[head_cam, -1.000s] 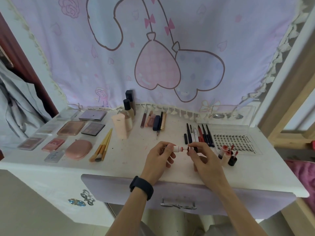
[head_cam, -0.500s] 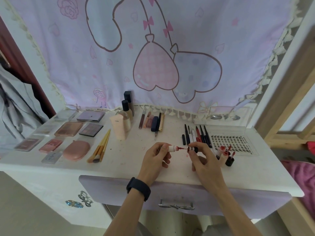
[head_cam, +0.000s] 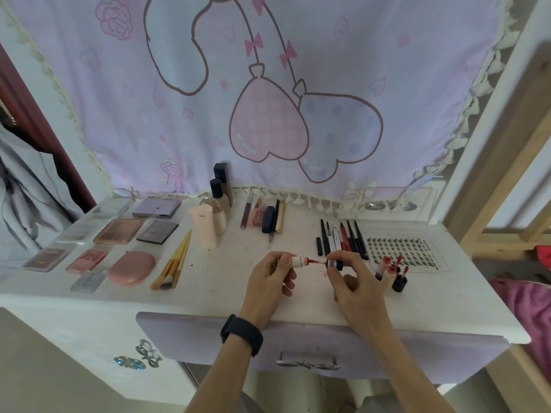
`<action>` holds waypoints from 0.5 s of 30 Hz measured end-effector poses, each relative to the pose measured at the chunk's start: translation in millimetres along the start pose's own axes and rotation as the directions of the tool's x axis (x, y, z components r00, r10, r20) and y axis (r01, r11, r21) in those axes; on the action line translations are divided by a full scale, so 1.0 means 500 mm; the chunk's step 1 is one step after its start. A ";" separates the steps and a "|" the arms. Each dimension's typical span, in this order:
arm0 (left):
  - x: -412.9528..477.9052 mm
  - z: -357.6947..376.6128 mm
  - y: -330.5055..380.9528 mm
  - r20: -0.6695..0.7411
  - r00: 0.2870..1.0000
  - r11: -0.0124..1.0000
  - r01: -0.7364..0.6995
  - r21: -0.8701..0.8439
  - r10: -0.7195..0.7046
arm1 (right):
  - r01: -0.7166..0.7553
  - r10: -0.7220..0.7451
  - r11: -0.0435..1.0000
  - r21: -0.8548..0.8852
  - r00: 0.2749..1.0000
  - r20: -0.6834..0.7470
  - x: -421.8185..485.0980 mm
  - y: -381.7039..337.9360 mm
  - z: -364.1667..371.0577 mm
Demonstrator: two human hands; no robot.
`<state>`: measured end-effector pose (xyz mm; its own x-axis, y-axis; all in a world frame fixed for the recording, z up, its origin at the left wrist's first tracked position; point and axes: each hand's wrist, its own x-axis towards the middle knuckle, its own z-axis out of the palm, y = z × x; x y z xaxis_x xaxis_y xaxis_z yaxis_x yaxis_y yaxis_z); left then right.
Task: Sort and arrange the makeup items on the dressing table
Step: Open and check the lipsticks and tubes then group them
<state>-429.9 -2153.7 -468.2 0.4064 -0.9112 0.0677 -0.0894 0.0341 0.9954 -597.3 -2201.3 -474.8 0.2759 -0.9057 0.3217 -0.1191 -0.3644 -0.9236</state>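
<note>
Above the front middle of the matte white worktop [head_cam: 208,287], gripping a small smooth white plastic lip-gloss tube [head_cam: 298,261] with a red-stained neck in the curled fingers of the left hand [head_cam: 269,278]. Pinching its glossy black cylindrical cap [head_cam: 335,264] between thumb and fingertips of the right hand [head_cam: 354,283], thin red wand bridging cap and tube mouth, partly out.
</note>
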 end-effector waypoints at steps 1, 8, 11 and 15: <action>0.000 -0.001 0.001 -0.008 1.000 1.000 0.007 -0.023 -0.007 | -0.003 0.003 1.000 0.005 1.000 -0.017 0.000 0.000 0.001; 0.000 -0.008 0.010 -0.067 0.995 0.985 0.060 -0.159 -0.071 | -0.108 0.129 0.979 0.172 0.985 -0.115 0.008 0.015 0.000; 0.005 -0.016 0.018 -0.068 0.986 0.963 0.133 -0.235 -0.153 | -0.137 0.157 0.974 0.179 0.982 -0.107 0.007 -0.001 0.002; 0.013 -0.022 0.032 -0.031 0.976 0.941 0.197 -0.276 -0.214 | -0.119 0.142 0.968 0.220 0.985 -0.094 -0.028 -0.030 -0.014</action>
<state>-418.6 -2154.3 -451.2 0.4438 -0.8844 -0.1444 0.2473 -0.0340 0.9683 -605.9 -2184.8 -463.9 0.1650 -0.9646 0.2055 0.0617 -0.1979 -0.9783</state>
